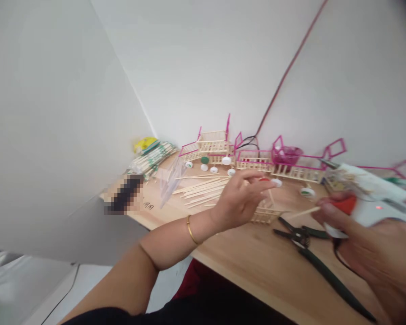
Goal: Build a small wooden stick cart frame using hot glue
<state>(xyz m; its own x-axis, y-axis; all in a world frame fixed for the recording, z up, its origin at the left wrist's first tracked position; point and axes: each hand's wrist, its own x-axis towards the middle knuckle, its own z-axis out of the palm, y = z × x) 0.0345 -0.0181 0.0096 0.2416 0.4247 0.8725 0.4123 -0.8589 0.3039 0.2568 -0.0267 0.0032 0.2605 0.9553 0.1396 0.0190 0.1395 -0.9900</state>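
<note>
My left hand (240,196), a gold bracelet on its wrist, reaches over the table with fingers extended and apart. Its fingertips are beside a white bottle cap (276,183) and a red cap (264,179); any firm grip on them does not show. At the right, my blurred right hand (362,239) pinches a thin wooden stick (304,212) that points left. A red piece (348,205) shows at those fingers, its kind unclear. Green-handled pliers (301,237) lie below the stick. Under my left hand sits a small stick frame (265,215).
Loose sticks (203,192) lie left of my left hand, near bundled sticks (155,158) and a clear plastic bag (172,180). Along the wall stand stick-built models (213,142) with cap wheels and a pink basket (286,155). A whitish device (372,180) is at right.
</note>
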